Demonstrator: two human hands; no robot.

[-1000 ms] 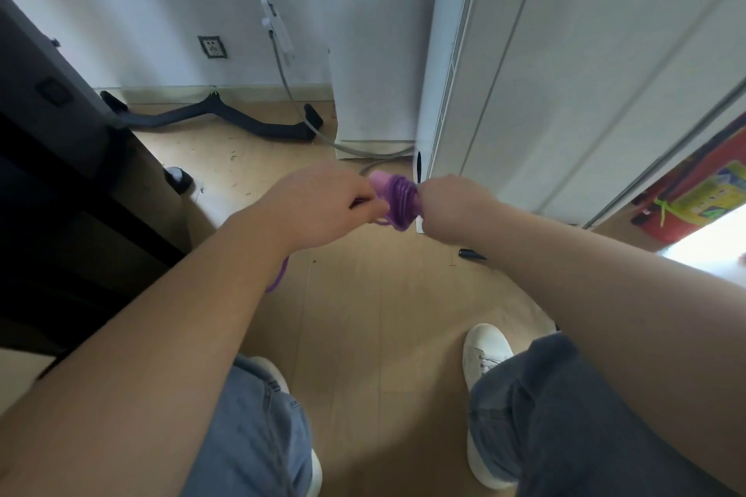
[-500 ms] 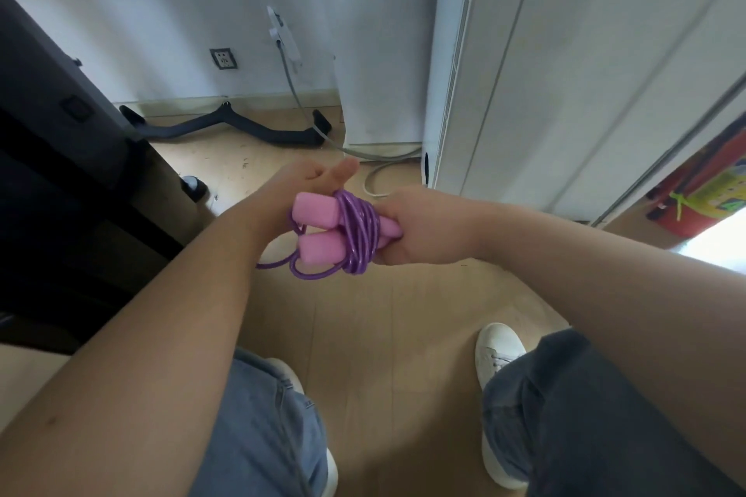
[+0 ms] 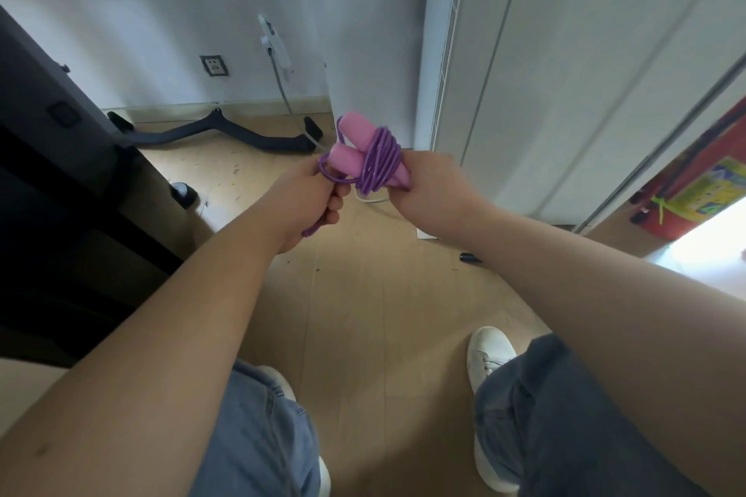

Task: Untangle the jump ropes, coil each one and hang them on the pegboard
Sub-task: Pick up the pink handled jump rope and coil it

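Observation:
A purple jump rope [image 3: 379,163] is wound several times around its two pink handles [image 3: 350,145], which lie side by side. My right hand [image 3: 434,190] grips the near ends of the handles from the right. My left hand [image 3: 311,198] holds a loose purple loop of the rope just left of the bundle, and a short length of rope sticks out below its palm. The bundle hangs above the wooden floor in front of a white cabinet. No pegboard is in view.
A dark desk [image 3: 60,173] fills the left side. A black curved bar [image 3: 226,135] lies on the floor by the wall, beside a grey hose [image 3: 282,93]. White cabinet doors [image 3: 565,73] stand to the right. My white shoes [image 3: 490,351] are below.
The bundle has tilted so the pink handles point up and away. My left hand has dropped below the bundle and now grips the loose loop.

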